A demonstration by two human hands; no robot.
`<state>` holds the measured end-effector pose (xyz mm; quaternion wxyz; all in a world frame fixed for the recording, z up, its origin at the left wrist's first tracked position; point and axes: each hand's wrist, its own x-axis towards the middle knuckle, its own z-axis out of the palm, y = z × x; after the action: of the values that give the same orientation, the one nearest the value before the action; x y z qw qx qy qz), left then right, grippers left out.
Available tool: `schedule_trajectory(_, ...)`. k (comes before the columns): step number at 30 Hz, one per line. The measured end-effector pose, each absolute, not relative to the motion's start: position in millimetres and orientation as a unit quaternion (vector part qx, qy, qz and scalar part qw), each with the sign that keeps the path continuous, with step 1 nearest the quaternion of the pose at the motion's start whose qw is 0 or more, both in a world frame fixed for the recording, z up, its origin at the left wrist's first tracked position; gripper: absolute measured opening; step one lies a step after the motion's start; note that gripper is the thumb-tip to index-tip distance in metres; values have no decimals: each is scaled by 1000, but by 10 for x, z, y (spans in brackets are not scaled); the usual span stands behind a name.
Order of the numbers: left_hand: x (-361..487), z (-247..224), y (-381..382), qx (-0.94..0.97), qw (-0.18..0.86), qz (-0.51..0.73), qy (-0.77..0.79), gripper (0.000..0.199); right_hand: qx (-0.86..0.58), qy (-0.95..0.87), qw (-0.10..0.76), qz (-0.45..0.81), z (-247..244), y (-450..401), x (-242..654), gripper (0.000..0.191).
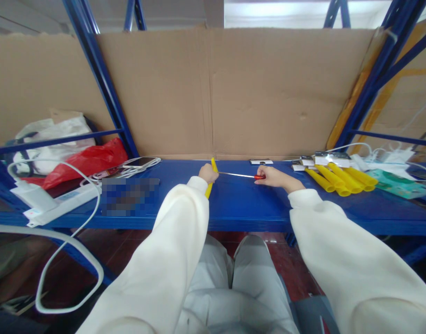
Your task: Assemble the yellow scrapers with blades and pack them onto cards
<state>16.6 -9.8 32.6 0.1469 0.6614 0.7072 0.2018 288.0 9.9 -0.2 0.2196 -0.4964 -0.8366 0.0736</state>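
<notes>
Over the middle of the blue bench, my left hand is closed around a slim yellow tube that sticks out above and below the fist. My right hand grips the red handle of a screwdriver. Its long metal shaft points left, and the tip meets the yellow tube or my left fingers; exact contact is too small to tell. Several yellow tubes lie in a pile to the right of my right hand. A small white-and-black piece rests behind that hand.
White power strip with a looping cable and a red bag stand at left. A phone with a coiled cord lies near the cardboard wall. Small boxes and a green packet sit right. Blue posts frame both sides.
</notes>
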Motion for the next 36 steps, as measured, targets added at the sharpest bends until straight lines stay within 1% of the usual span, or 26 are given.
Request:
schedule_trajectory(2, 167, 324, -93, 664, 146, 201, 705, 18, -501, -833, 226, 61, -17, 114, 2888, 18)
schedule_trajectory(5, 167, 320, -86, 663, 148, 201, 706, 19, -490, -843, 211, 65, 5, 107, 2895, 15)
schedule_trajectory(9, 160, 310, -74, 665, 147, 200, 704, 19, -482, -850, 194, 85, 48, 82, 2890, 18)
schedule_trajectory(16, 164, 314, -83, 660, 154, 206, 706, 19, -491, -833, 239, 84, 7, 88, 2880, 22)
schedule_trajectory(20, 170, 329, -103, 662, 154, 202, 706, 18, -485, -844, 213, 83, 35, 55, 2875, 19)
schedule_trajectory(26, 167, 331, -109, 661, 151, 200, 707, 18, -493, -845, 190, 87, 71, 32, 2862, 20)
schedule_trajectory(29, 166, 324, -103, 662, 149, 202, 706, 19, -486, -843, 211, 92, 40, 57, 2866, 18)
schedule_trajectory(32, 165, 313, -89, 664, 149, 205, 704, 21, -486, -836, 241, 80, 2, 90, 2881, 21)
schedule_trajectory(36, 162, 301, -73, 662, 148, 204, 706, 21, -480, -842, 234, 78, -10, 106, 2897, 21)
